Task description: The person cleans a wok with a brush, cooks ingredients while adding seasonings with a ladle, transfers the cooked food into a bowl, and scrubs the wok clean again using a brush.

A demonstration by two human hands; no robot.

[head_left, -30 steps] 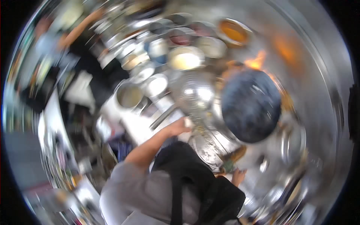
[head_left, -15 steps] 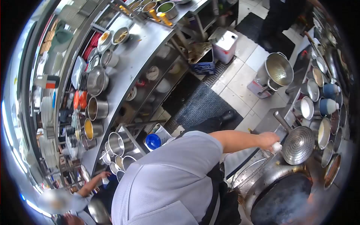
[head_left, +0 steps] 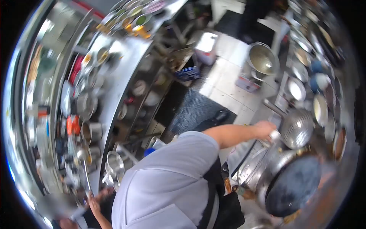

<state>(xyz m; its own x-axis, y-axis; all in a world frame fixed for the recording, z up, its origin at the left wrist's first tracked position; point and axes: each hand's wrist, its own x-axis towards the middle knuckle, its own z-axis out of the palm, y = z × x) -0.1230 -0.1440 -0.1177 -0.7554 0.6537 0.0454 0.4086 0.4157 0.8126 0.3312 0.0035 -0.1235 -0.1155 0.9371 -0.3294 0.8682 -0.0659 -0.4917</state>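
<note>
My left arm in a grey sleeve reaches right across the stove. My left hand (head_left: 265, 131) is closed around a small white piece that looks like cloth (head_left: 274, 135). Close by, a perforated skimmer (head_left: 298, 129) rests with its handle pointing up and left. Below my hand sits a large dark wok (head_left: 293, 187), tilted and seemingly without food. Brown and greenish shapes lie left of the wok, too blurred to name. My right hand does not show; my body hides that side.
Behind me, a steel counter (head_left: 124, 65) carries pots and bowls. A big stockpot (head_left: 263, 59) stands on a tin above the tiled floor. Several bowls, one white (head_left: 296, 88), line the stove's back. At lower left a co-worker's hand (head_left: 93, 204) grips a ladle (head_left: 83, 154).
The view has shifted, with scene objects appearing higher. The wok has moved right and tilted, and less smoke shows. A ladle has appeared in the co-worker's hand. My left hand keeps its grip.
</note>
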